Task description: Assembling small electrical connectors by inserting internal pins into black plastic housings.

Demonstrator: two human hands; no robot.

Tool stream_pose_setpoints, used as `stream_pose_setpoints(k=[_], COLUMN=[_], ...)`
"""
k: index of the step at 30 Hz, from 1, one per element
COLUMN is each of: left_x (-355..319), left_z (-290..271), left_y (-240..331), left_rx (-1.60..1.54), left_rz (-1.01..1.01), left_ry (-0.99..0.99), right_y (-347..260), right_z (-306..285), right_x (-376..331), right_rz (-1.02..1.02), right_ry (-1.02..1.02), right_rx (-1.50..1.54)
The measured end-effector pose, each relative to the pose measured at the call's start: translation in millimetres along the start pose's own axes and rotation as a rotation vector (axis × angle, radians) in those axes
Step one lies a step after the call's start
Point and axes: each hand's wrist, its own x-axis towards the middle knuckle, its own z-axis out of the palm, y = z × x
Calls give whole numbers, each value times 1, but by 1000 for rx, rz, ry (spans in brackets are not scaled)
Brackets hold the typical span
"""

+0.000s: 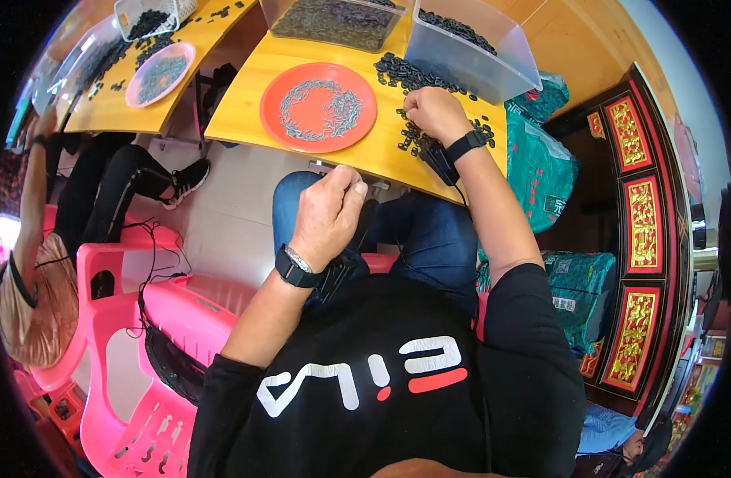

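My left hand [330, 213] is curled closed just off the table's near edge, above my lap. Whatever its fingers hold, if anything, is hidden. My right hand [439, 115] reaches over the yellow table with its fingertips bent together, among small black plastic pieces [413, 142]. I cannot make out whether a piece is between them. A larger heap of the same black pieces [409, 74] lies just beyond that hand. Between my hands and farther off, a round orange-red plate [308, 113] carries many small grey metal pins or screws [345, 115].
Two clear plastic bins, one [334, 40] at the far middle and one [493, 68] at the far right, hold dark pieces. Green sacks [541, 171] stand right of the table. Left are a pink chair [110, 319], a seated person [43, 311] and another table [130, 119].
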Motion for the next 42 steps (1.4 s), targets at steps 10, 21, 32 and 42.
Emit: stream_pose_setpoints(k=[10, 21, 32, 42], left_x=[0, 0, 2, 1], left_z=[2, 2, -3, -1], left_y=[-2, -1, -7, -21], left_rx=[43, 45, -17, -629], left_rz=[-15, -49, -177, -462], left_ry=[-34, -49, -48, 0], right_y=[5, 25, -9, -105], right_z=[18, 30, 5, 34], right_x=[23, 44, 12, -80], right_rz=[0, 77, 59, 22], right_ry=[29, -51, 2, -274], right_rx=[-92, -150, 975, 1661])
